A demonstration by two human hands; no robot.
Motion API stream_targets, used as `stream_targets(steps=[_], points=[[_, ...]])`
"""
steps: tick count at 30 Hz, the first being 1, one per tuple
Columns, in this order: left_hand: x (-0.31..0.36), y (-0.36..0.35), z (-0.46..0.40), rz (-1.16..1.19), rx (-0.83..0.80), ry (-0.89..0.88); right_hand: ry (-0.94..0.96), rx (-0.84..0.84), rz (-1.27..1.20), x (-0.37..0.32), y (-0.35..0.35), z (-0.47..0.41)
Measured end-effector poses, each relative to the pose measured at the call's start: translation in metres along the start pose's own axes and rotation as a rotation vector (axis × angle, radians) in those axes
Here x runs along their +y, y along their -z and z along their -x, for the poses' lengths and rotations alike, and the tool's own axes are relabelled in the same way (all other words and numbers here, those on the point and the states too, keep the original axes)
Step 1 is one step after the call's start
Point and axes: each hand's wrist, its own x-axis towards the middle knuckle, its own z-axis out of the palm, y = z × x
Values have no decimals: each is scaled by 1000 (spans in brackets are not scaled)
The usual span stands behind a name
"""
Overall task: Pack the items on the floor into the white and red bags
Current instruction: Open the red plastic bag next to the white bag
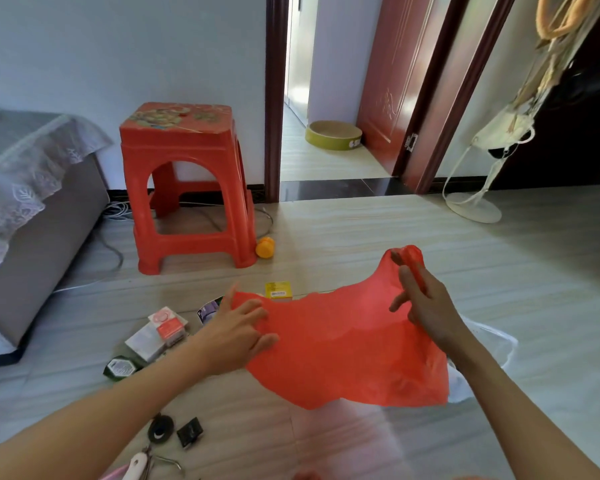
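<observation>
Both grips on red bag (343, 344) above floor (378, 237)

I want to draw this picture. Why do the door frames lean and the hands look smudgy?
Head view: the wide-angle lens bends straight lines, so the door frame tilts near the edges; the left hand, right hand and red bag are softly blurred; daylight brightens the hallway floor beyond.

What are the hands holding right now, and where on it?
Both hold the red bag: right hand grips a handle loop, left hand pinches the opposite top edge.
</observation>
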Motion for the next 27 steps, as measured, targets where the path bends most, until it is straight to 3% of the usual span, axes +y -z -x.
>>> stream_targets(steps=[4, 8, 10, 13, 16, 20, 22, 24, 27], points=[[4, 22, -15, 78, 142, 218, 225, -213, 234, -31, -11, 5], [7, 32, -26, 343, -186, 460, 382, -215, 122, -61, -25, 9], [3, 31, -24, 495, -195, 513, 396, -114, 23, -63, -24, 11], [-1, 37, -18, 776, 49, 578, 281, 91, 40, -51, -25, 5], [7, 53, -20, 1017, 165, 653, 67, 312, 317, -22, -23, -10], [21, 69, -28, 1147, 279, 743, -180, 389, 560, -9, -15, -12], [21, 73, -30, 1106, 322, 798, -1, 527, 638, -25, -17, -8], [18, 77, -30, 1058, 340, 849, 390, 572, 592, -46, -30, -2], [13, 83, -28, 1014, 313, 928, 703, 249, 516, -68, -71, 19]])
